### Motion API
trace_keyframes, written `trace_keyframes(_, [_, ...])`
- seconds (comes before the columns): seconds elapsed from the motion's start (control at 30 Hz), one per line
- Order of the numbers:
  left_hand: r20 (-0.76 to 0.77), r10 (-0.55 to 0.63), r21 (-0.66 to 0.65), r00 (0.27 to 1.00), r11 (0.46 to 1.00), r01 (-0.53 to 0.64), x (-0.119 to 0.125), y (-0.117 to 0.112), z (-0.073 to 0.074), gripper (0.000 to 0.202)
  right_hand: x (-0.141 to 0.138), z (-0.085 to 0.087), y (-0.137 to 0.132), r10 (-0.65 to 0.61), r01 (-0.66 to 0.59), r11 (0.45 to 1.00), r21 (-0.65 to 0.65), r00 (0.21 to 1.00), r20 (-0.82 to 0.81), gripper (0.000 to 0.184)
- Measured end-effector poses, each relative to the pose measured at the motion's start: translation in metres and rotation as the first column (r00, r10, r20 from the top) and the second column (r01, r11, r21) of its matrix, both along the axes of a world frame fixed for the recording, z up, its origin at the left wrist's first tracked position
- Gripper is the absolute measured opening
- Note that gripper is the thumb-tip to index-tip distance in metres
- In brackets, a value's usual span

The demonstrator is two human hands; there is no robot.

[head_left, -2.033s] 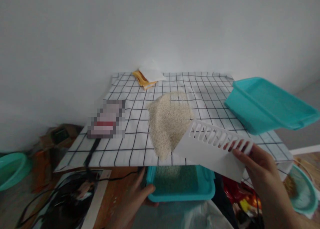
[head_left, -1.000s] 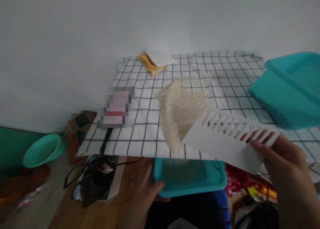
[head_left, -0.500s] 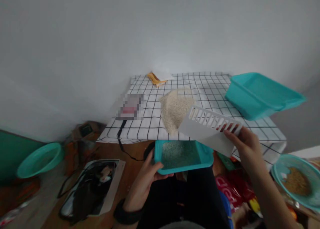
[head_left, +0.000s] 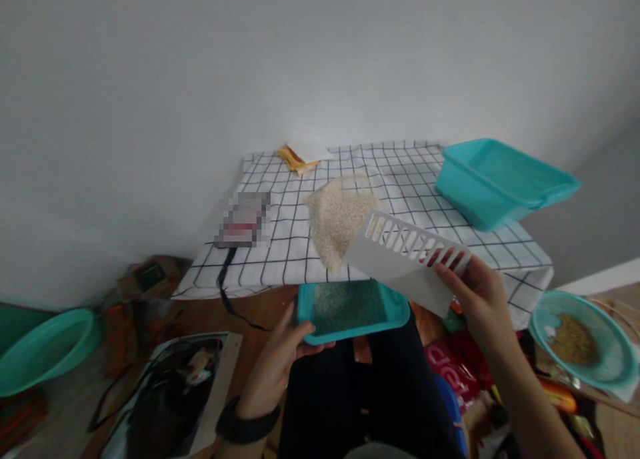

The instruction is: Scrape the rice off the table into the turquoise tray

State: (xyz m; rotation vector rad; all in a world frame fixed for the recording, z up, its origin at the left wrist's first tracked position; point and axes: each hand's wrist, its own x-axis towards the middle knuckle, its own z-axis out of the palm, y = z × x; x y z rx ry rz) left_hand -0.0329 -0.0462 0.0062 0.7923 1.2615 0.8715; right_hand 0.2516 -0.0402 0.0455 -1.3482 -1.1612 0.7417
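Observation:
My left hand (head_left: 280,349), a dark band on its wrist, grips the left end of a small teal tray (head_left: 403,305) at the table's front edge. A layer of fine granules (head_left: 350,305) covers the tray's floor. In my right hand (head_left: 475,292) is a white slotted plastic panel (head_left: 400,255), held by its right end with fingers by the slots. The panel tilts down to the right, its left end beside a pile of pale granules (head_left: 335,219) on the checked cloth (head_left: 285,239). Part of the tray's right side lies behind the panel.
At the table's right stands a larger teal bin (head_left: 480,195). A yellow and white packet (head_left: 300,157) lies at the back, and a blurred-out item (head_left: 245,219) with a black strap at the left. Basins (head_left: 575,365), (head_left: 47,352) stand low on both sides.
The view has shifted slightly, so the table and bin sit further left. Granules in the tray look more evenly spread than before. Both hands keep their holds.

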Motion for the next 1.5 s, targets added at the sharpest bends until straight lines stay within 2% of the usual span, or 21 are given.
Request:
trace_keyframes(0.13, [-0.008,0.010,-0.028,1.000,1.000,-0.010,0.002,0.005,0.001,0.066,0.000,0.003,-0.005,-0.018,0.018,1.000,-0.019,1.000,0.014,0.019])
trace_keyframes(0.4, [-0.017,0.010,-0.014,1.000,1.000,-0.010,0.002,0.012,-0.001,0.049,0.005,0.005,-0.003,-0.075,0.075,0.997,0.016,0.997,0.011,0.017])
trace_keyframes(0.67, [-0.094,0.063,0.031,0.994,0.998,-0.061,0.006,0.010,0.002,0.040,0.006,0.007,0.019,0.010,-0.010,1.000,0.002,1.000,-0.025,0.025])
trace_keyframes(0.8, [-0.105,0.099,-0.011,0.990,0.995,-0.101,0.004,0.013,-0.008,0.050,0.007,0.002,0.023,0.026,-0.028,0.999,-0.044,0.998,-0.055,0.025])
trace_keyframes(0.93, [-0.122,0.109,-0.053,0.986,0.992,-0.116,0.002,0.015,-0.020,0.057,0.010,-0.005,0.019,0.014,-0.033,0.994,-0.106,0.983,-0.182,0.029])
trace_keyframes(1.07, [-0.128,0.138,-0.056,0.982,0.988,-0.146,0.004,0.016,-0.021,0.053,0.013,-0.005,0.017,-0.100,0.068,0.990,-0.120,0.955,-0.279,0.029])
trace_keyframes(1.17, [-0.129,0.154,-0.114,0.980,0.979,-0.168,0.003,0.019,-0.025,0.065,0.017,-0.002,0.020,-0.222,0.213,0.975,-0.063,0.934,-0.281,0.031])
trace_keyframes(1.27, [-0.118,0.143,-0.149,0.983,0.976,-0.160,0.003,0.020,-0.032,0.078,0.021,0.000,0.025,-0.276,0.289,0.957,0.022,0.931,-0.241,0.033])
trace_keyframes(1.37, [-0.115,0.175,-0.085,0.978,0.979,-0.185,0.005,0.015,-0.031,0.066,0.024,-0.003,0.032,-0.297,0.312,0.945,0.096,0.944,-0.146,0.035])
trace_keyframes(1.5, [-0.146,0.246,-0.025,0.958,0.967,-0.252,0.011,0.007,-0.019,0.043,0.025,-0.009,0.041,-0.259,0.266,0.963,0.044,0.959,-0.116,0.036])
